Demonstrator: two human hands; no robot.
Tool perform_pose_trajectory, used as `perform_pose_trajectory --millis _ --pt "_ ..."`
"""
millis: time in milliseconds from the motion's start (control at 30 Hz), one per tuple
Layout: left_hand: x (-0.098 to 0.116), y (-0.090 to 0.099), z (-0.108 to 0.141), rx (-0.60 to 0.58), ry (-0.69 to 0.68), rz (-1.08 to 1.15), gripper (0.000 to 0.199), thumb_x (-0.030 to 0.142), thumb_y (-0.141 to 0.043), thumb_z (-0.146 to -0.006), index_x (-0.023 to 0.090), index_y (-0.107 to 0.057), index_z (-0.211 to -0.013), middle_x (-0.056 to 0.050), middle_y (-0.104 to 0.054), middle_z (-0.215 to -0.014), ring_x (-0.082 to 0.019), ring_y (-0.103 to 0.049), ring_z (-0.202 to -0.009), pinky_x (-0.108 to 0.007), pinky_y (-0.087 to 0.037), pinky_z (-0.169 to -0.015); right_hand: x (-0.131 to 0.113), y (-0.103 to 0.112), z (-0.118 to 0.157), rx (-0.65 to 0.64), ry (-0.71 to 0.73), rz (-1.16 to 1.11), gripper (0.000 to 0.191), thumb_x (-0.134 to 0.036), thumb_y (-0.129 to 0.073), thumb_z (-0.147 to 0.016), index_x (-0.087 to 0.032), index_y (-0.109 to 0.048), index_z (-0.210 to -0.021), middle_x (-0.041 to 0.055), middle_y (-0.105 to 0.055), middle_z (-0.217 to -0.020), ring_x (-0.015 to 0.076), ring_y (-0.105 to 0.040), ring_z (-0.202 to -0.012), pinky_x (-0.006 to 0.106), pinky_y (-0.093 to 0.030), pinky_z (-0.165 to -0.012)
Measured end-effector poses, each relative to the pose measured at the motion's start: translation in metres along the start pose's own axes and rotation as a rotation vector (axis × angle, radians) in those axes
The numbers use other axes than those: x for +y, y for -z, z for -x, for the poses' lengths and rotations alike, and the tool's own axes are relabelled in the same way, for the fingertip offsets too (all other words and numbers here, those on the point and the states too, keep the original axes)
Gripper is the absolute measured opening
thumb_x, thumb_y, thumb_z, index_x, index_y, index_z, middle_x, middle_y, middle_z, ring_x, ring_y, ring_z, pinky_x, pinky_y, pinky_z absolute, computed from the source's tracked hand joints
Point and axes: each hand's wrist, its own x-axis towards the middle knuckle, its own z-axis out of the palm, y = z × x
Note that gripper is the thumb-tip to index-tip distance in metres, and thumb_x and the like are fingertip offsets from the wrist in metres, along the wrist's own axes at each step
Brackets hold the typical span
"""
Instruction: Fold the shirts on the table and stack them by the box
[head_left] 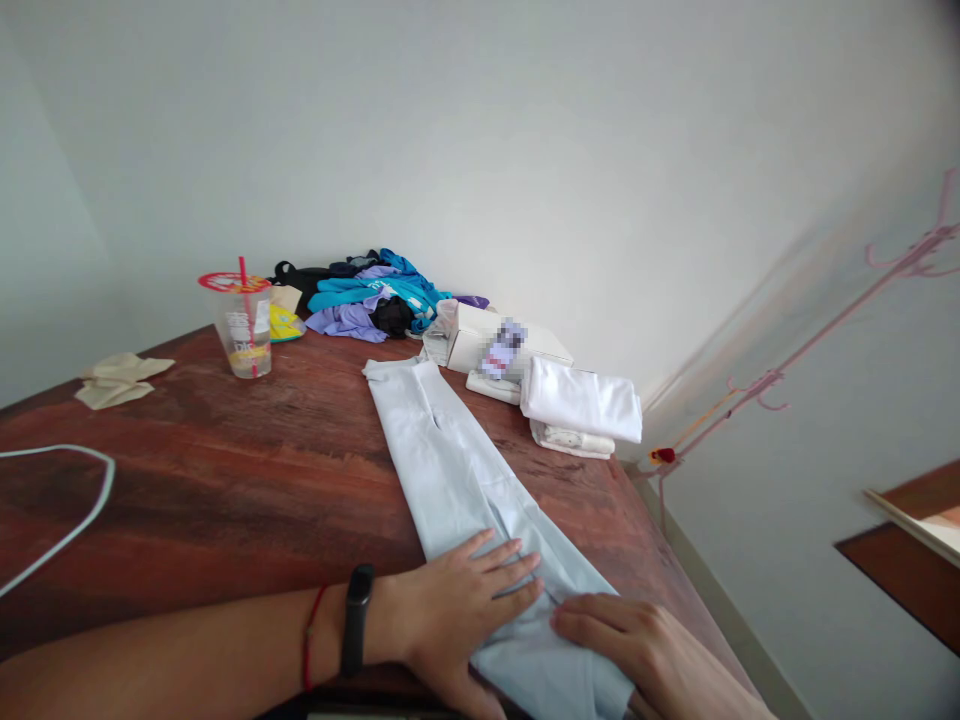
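Observation:
A white garment [457, 470], folded into a long narrow strip, lies on the wooden table and runs from the back toward me. Whether it is trousers or a shirt I cannot tell for sure. My left hand [469, 610] rests flat on its near part, palm down with fingers spread; the wrist wears a black band and a red string. Beside it, my right hand [637, 640] curls over the garment's near right side. Its fingers are bent together on the cloth, and the thumb is mostly hidden at the edge.
A plastic cup with a red straw [247, 335] stands at back left, near a crumpled beige napkin [124, 378] and a white cable [105, 485]. Heaped clothes [382, 295], a white box [469, 335] and folded white cloths [581, 400] line the back. A pink coat rack [825, 335] leans right.

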Motion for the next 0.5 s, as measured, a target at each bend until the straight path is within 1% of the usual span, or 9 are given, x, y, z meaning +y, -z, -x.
perform_pose_trajectory --millis 67,100,167,233,300,367,433,500 --pt "0.003 0.001 0.0 0.0 0.001 -0.028 0.099 0.06 -0.064 -0.087 0.008 -0.023 -0.16 -0.02 -0.02 -0.167 -0.036 -0.015 -0.155 -0.053 -0.01 -0.126 -0.005 0.008 -0.007 -0.034 -0.016 -0.044 0.038 -0.021 -0.063 -0.088 -0.028 -0.067 -0.126 0.0069 -0.074 -0.114 0.024 -0.073 -0.097 0.03 -0.056 -0.087" --pt "0.004 0.001 0.0 -0.005 0.0 -0.044 0.097 0.059 -0.063 -0.088 0.008 -0.024 -0.16 -0.02 -0.02 -0.166 -0.036 -0.016 -0.155 -0.054 -0.011 -0.126 -0.007 0.011 -0.01 -0.046 -0.019 -0.062 0.037 -0.022 -0.063 -0.089 -0.028 -0.067 -0.126 0.007 -0.074 -0.116 0.0238 -0.072 -0.099 0.03 -0.056 -0.088" --pt "0.005 0.0 0.0 -0.019 -0.008 -0.074 0.094 0.057 -0.062 -0.088 0.007 -0.026 -0.16 -0.021 -0.021 -0.166 -0.037 -0.017 -0.155 -0.055 -0.013 -0.125 -0.007 0.013 -0.011 -0.059 -0.011 -0.08 0.041 -0.023 -0.062 -0.09 -0.03 -0.066 -0.131 0.0077 -0.071 -0.126 0.0245 -0.07 -0.111 0.03 -0.054 -0.095" --pt "0.004 -0.003 -0.001 -0.03 -0.015 -0.095 0.088 0.052 -0.059 -0.091 0.009 -0.026 -0.16 -0.02 -0.022 -0.166 -0.037 -0.018 -0.154 -0.057 -0.015 -0.125 0.0 0.006 -0.004 -0.046 -0.006 -0.065 0.053 -0.023 -0.064 -0.089 -0.033 -0.06 -0.141 0.0084 -0.063 -0.141 0.0268 -0.063 -0.126 0.033 -0.051 -0.104" --pt "0.0 -0.008 -0.001 -0.035 -0.024 -0.091 0.082 0.045 -0.056 -0.093 0.014 -0.024 -0.161 -0.018 -0.02 -0.167 -0.037 -0.017 -0.154 -0.059 -0.014 -0.124 0.015 -0.012 0.011 0.003 -0.024 -0.019 0.069 -0.024 -0.068 -0.086 -0.036 -0.047 -0.151 0.008 -0.049 -0.155 0.0309 -0.052 -0.138 0.04 -0.047 -0.111" --pt "-0.004 -0.011 0.0 -0.042 -0.03 -0.068 0.081 0.041 -0.056 -0.092 0.019 -0.024 -0.162 -0.016 -0.017 -0.168 -0.037 -0.016 -0.155 -0.061 -0.013 -0.124 0.035 -0.037 0.031 0.063 -0.065 0.035 0.083 -0.027 -0.072 -0.084 -0.036 -0.035 -0.158 0.0069 -0.036 -0.163 0.0345 -0.04 -0.147 0.046 -0.042 -0.116" --pt "-0.006 -0.011 0.001 -0.056 -0.028 -0.041 0.081 0.039 -0.059 -0.089 0.023 -0.026 -0.162 -0.014 -0.015 -0.169 -0.037 -0.016 -0.155 -0.061 -0.011 -0.124 0.056 -0.062 0.051 0.143 -0.125 0.069 0.088 -0.027 -0.071 -0.083 -0.033 -0.028 -0.16 0.0072 -0.029 -0.165 0.0352 -0.033 -0.149 0.048 -0.041 -0.117" --pt "-0.007 -0.008 0.001 -0.072 -0.023 -0.022 0.082 0.036 -0.06 -0.088 0.025 -0.027 -0.161 -0.013 -0.014 -0.169 -0.037 -0.016 -0.155 -0.06 -0.01 -0.124 0.072 -0.084 0.065 0.219 -0.156 0.082 0.089 -0.026 -0.069 -0.083 -0.029 -0.027 -0.161 0.0091 -0.029 -0.165 0.0344 -0.033 -0.149 0.048 -0.041 -0.117"
